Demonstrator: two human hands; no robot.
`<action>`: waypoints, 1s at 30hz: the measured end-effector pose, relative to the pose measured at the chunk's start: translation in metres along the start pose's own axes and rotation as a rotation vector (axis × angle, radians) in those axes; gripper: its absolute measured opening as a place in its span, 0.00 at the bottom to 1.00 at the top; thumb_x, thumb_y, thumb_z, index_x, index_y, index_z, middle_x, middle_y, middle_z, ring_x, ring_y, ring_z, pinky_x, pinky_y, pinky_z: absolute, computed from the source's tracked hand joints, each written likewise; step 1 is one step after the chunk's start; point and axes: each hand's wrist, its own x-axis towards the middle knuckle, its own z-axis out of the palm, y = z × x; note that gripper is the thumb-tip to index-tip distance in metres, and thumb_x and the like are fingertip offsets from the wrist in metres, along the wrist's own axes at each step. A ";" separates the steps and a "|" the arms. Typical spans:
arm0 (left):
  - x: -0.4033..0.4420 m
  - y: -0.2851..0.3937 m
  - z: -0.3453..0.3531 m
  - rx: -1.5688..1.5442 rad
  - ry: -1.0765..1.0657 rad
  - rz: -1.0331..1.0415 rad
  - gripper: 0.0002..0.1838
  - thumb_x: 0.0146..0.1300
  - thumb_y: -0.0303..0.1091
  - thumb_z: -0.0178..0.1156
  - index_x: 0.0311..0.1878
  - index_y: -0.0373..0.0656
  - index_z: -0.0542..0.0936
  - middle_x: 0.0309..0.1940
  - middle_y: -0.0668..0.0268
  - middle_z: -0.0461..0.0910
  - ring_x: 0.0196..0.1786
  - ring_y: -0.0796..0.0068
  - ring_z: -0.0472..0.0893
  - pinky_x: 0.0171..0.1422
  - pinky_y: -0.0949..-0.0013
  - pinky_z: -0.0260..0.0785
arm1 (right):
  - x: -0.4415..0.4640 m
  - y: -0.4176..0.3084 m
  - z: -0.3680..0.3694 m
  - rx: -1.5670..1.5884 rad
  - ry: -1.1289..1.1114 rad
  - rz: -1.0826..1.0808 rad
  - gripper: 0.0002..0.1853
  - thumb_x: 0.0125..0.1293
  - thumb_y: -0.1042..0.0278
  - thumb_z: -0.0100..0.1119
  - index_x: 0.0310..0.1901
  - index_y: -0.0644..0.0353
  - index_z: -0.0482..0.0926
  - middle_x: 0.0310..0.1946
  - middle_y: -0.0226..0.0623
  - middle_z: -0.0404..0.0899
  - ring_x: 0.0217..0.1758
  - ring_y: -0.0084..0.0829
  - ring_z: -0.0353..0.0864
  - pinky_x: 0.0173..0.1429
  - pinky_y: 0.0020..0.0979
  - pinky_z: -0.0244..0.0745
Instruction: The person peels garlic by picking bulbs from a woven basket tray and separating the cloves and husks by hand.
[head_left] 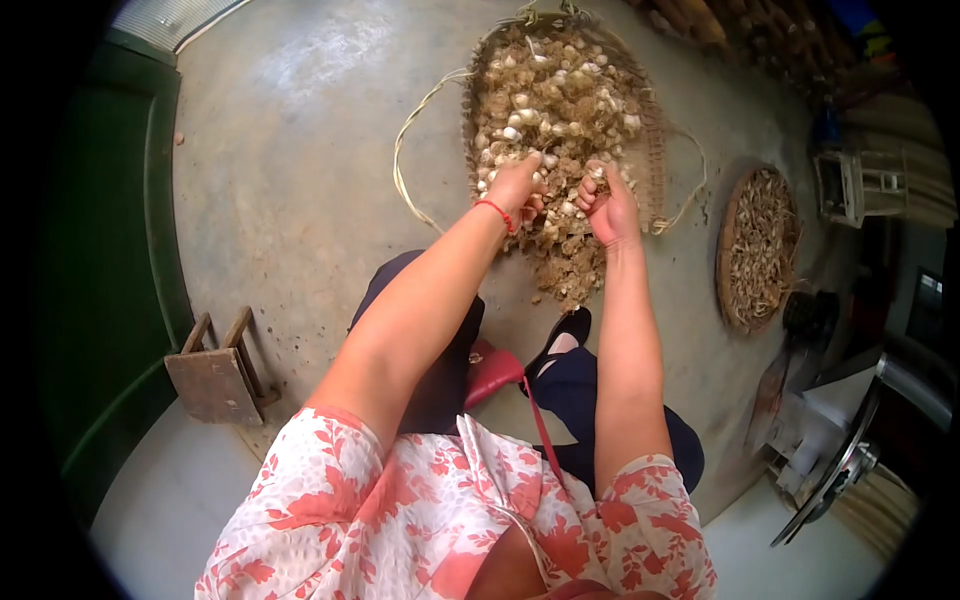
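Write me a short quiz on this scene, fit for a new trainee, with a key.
1. Multiple choice: Which wrist wears the red band? a) left b) right c) both
2. True or false: The smaller basket is on the floor to the person's right.
3. Short answer: What lies heaped in the large basket, where the left hand and right hand are?

Key:
1. a
2. True
3. Whitish bulbs, apparently garlic

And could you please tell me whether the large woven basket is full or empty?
Largely full: garlic bulbs cover most of the large woven basket, though its right edge shows bare.
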 end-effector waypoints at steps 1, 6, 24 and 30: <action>0.000 0.001 0.002 0.002 0.000 -0.007 0.27 0.66 0.56 0.49 0.62 0.52 0.63 0.35 0.64 0.74 0.21 0.78 0.68 0.24 0.72 0.61 | 0.000 0.001 -0.005 0.003 0.006 0.003 0.15 0.71 0.53 0.48 0.41 0.59 0.70 0.23 0.30 0.67 0.25 0.23 0.64 0.29 0.25 0.61; 0.005 0.000 0.000 -0.093 0.111 0.169 0.15 0.66 0.41 0.49 0.51 0.43 0.69 0.31 0.65 0.75 0.21 0.79 0.69 0.23 0.72 0.61 | -0.007 0.012 -0.073 -0.559 0.272 0.080 0.13 0.68 0.58 0.51 0.32 0.59 0.72 0.22 0.33 0.72 0.24 0.24 0.68 0.28 0.27 0.64; 0.003 0.000 0.005 0.147 0.069 0.135 0.17 0.64 0.43 0.55 0.49 0.42 0.70 0.30 0.67 0.73 0.21 0.79 0.70 0.23 0.73 0.62 | -0.005 0.060 -0.046 -0.929 0.388 0.038 0.13 0.64 0.67 0.58 0.49 0.54 0.75 0.35 0.32 0.79 0.31 0.22 0.75 0.33 0.23 0.69; -0.009 -0.001 0.027 0.303 -0.372 -0.120 0.31 0.62 0.68 0.45 0.17 0.52 0.61 0.10 0.75 0.58 0.14 0.80 0.59 0.18 0.74 0.46 | -0.023 -0.024 0.005 -0.831 -0.234 0.007 0.13 0.66 0.62 0.58 0.48 0.57 0.78 0.33 0.20 0.75 0.28 0.12 0.67 0.30 0.17 0.62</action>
